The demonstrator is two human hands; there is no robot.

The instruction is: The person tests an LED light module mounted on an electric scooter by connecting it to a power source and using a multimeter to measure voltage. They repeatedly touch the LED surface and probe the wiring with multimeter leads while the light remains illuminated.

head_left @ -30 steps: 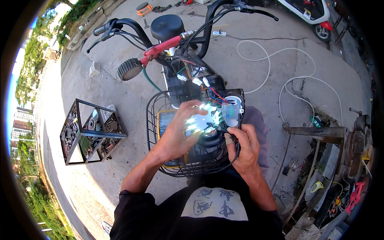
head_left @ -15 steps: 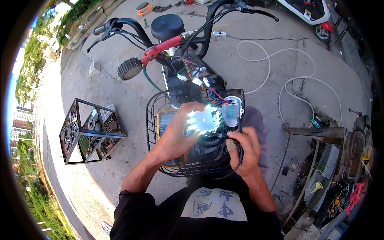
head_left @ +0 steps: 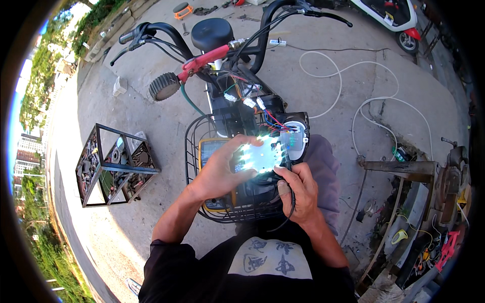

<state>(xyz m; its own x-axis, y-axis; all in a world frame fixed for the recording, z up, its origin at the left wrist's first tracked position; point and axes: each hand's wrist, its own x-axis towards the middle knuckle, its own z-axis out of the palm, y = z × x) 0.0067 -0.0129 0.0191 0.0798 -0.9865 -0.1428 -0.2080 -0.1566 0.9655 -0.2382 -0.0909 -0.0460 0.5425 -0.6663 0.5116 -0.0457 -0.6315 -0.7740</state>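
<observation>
My left hand (head_left: 218, 169) grips a brightly lit LED board (head_left: 261, 155) by its left side, thumb below and fingers above. White glare along its edges hides detail. My right hand (head_left: 302, 194) pinches a thin black lead (head_left: 292, 199) at the board's lower right corner; whether its tip touches the board I cannot tell. Just right of the board sits a round-ended display unit (head_left: 295, 139) with a pale rim. Coloured wires (head_left: 273, 121) run from it to white plugs (head_left: 249, 102). Below my hands, a black wire basket (head_left: 194, 166) holds a yellow-edged meter (head_left: 207, 149), partly covered.
Handlebars (head_left: 177, 43) and a black saddle (head_left: 211, 34) rise ahead. A red tool with a ribbed black end (head_left: 164, 87) lies across the bars. A metal-framed parts bin (head_left: 116, 166) stands left. A pale hose (head_left: 338, 76) loops across the floor; a cluttered workbench (head_left: 399, 166) is right.
My right hand has moved left and slightly down, bringing the black lead to the board's corner. The lit board has shifted slightly right and down, its face turned a little.
</observation>
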